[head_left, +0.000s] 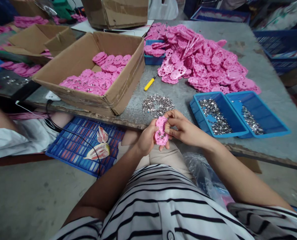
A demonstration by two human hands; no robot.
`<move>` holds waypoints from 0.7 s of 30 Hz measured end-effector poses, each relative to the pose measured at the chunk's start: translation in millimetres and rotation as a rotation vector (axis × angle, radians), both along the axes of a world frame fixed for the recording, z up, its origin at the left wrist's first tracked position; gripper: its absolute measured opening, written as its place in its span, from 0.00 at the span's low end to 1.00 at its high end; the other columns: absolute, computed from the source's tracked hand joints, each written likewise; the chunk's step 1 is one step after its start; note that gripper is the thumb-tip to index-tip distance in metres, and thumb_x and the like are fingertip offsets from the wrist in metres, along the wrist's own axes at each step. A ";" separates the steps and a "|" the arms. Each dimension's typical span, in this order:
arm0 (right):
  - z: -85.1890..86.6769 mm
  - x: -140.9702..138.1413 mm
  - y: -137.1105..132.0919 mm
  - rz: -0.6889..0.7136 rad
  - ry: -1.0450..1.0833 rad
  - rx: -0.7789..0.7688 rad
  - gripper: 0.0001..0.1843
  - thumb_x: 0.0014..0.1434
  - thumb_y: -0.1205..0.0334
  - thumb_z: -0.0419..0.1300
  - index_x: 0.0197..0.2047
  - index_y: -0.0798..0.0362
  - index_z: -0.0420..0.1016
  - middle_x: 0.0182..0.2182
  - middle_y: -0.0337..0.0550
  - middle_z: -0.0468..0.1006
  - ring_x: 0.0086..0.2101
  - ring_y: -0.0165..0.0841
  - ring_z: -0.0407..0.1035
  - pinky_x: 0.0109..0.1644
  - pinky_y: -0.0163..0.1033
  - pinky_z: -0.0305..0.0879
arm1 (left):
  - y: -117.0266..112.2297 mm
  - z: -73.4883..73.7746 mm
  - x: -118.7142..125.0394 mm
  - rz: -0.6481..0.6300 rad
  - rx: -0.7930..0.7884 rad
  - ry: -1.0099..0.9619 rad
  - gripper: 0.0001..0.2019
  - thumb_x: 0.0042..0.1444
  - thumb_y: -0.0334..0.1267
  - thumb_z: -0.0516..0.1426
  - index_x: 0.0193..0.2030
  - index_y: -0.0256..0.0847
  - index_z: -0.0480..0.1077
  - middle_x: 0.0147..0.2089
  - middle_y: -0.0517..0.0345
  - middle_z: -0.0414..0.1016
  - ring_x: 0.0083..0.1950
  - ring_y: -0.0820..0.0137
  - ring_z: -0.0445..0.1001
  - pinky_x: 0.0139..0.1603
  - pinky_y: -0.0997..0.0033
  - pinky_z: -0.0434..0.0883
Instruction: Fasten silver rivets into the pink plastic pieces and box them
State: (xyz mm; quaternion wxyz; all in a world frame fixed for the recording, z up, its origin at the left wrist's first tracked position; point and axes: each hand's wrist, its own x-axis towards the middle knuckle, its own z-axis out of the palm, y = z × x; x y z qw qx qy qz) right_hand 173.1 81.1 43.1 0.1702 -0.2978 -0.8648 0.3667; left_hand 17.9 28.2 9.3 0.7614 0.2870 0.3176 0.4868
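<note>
Over my lap, close to the table edge, my left hand is closed around a pink plastic piece with small metal parts set in its lower half. My right hand pinches at the right side of this piece, thumb and fingers together; whether a small part sits between them is hidden. Just beyond my hands lies a loose heap of small shiny metal parts. To the right stand two blue bins, the left bin and the right bin, both with more metal parts inside.
A large pile of pink pieces covers the table's back middle. An open cardboard box holding pink pieces stands at left. Between them lies a yellow-handled screwdriver. Fruit peel rests on a blue crate; another person's arm is at far left.
</note>
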 end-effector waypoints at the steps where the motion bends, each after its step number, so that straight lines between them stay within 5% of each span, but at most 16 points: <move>1: -0.6 0.2 0.4 -0.001 0.002 -0.004 0.11 0.61 0.65 0.55 0.26 0.53 0.68 0.44 0.50 0.66 0.48 0.40 0.61 0.57 0.52 0.60 | 0.1 -0.4 0.3 -0.005 -0.001 -0.001 0.25 0.48 0.38 0.51 0.55 0.37 0.57 0.32 0.55 0.74 0.21 0.65 0.75 0.08 0.76 0.61; 10: -4.6 1.1 -1.0 -0.063 0.058 -0.064 0.09 0.59 0.64 0.58 0.27 0.53 0.70 0.43 0.48 0.67 0.46 0.38 0.64 0.54 0.49 0.64 | -0.4 -2.9 1.3 -0.013 -0.009 -0.007 0.26 0.45 0.40 0.53 0.53 0.38 0.57 0.31 0.57 0.74 0.23 0.64 0.77 0.09 0.77 0.62; 16: -5.7 0.0 -5.5 -0.136 0.157 -0.256 0.12 0.59 0.59 0.58 0.26 0.54 0.72 0.44 0.46 0.68 0.32 0.29 0.65 0.36 0.38 0.70 | -2.5 -0.2 -1.1 -0.032 0.037 0.065 0.23 0.43 0.34 0.56 0.47 0.39 0.56 0.28 0.61 0.73 0.19 0.68 0.74 0.11 0.77 0.65; 21: -7.8 -2.8 -7.1 -0.145 0.153 -0.205 0.10 0.59 0.61 0.57 0.27 0.54 0.73 0.46 0.47 0.69 0.38 0.32 0.67 0.39 0.39 0.70 | -2.8 -0.6 -1.0 0.015 0.050 0.153 0.22 0.42 0.31 0.56 0.46 0.39 0.57 0.25 0.64 0.72 0.17 0.70 0.73 0.10 0.78 0.65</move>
